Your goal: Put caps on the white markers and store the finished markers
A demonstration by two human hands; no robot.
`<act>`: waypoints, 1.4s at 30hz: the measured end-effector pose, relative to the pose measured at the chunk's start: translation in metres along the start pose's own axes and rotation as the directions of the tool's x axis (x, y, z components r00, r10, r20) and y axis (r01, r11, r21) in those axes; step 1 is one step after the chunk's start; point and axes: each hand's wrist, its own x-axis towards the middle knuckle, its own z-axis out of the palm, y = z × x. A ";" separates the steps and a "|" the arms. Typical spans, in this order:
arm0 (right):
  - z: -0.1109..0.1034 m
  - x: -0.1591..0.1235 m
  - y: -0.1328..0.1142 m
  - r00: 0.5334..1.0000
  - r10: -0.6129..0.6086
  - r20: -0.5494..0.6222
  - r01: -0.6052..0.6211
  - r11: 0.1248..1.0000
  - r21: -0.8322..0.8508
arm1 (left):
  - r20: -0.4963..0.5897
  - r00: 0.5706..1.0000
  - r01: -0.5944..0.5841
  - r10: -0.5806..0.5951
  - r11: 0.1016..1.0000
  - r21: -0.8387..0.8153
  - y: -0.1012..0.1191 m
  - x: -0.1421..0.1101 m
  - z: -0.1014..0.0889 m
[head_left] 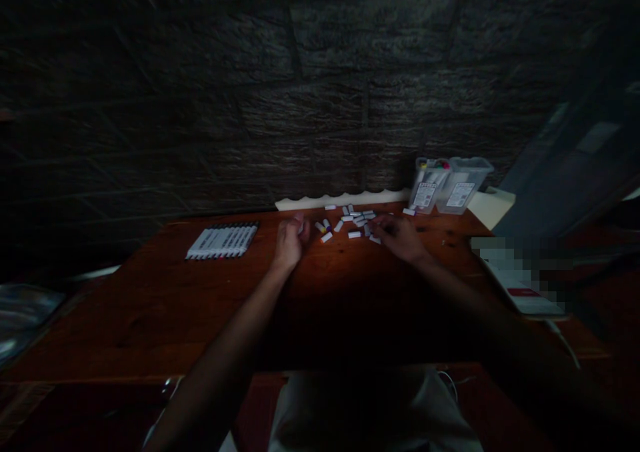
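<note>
My left hand [290, 242] is closed over the table, just left of a loose pile of small marker caps. Between its thumb and fingers a small pale piece shows, which looks like a marker cap [301, 227]. At the pile's right side my right hand [400, 237] has thumb and fingers pinched together on a cap. Its fingertips are dark, so the grip is partly hidden. Several white marker caps [355, 235] with coloured ends lie scattered between the hands. Further left, a row of white markers [223, 241] with dark ends lies side by side.
Two clear plastic boxes [455, 195] with labels stand at the back right, the left one holding coloured pieces. A wavy white strip [345, 200] runs along the stone wall [320, 105]. A flat pale item [525, 292] lies at the right edge of the wooden table [150, 312].
</note>
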 end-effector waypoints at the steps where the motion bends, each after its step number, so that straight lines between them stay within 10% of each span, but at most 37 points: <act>1: 0.000 0.000 0.000 1.000 0.002 -0.005 -0.002 1.000 0.006 | 0.019 0.999 -0.033 0.032 0.999 0.040 0.002 -0.001 0.001; 8: -0.001 -0.001 -0.003 0.999 -0.035 -0.030 0.037 0.997 0.065 | 0.212 0.972 -0.184 0.103 0.895 0.407 0.006 -0.008 0.011; 18: -0.001 -0.009 -0.028 0.983 -0.154 0.101 0.111 0.933 0.342 | 0.435 0.855 -0.457 0.281 0.807 0.376 -0.004 -0.012 0.017; 42: -0.004 -0.002 -0.016 0.998 -0.001 0.068 -0.027 0.909 0.415 | 0.373 0.875 -0.441 0.310 0.829 0.346 -0.005 -0.010 0.016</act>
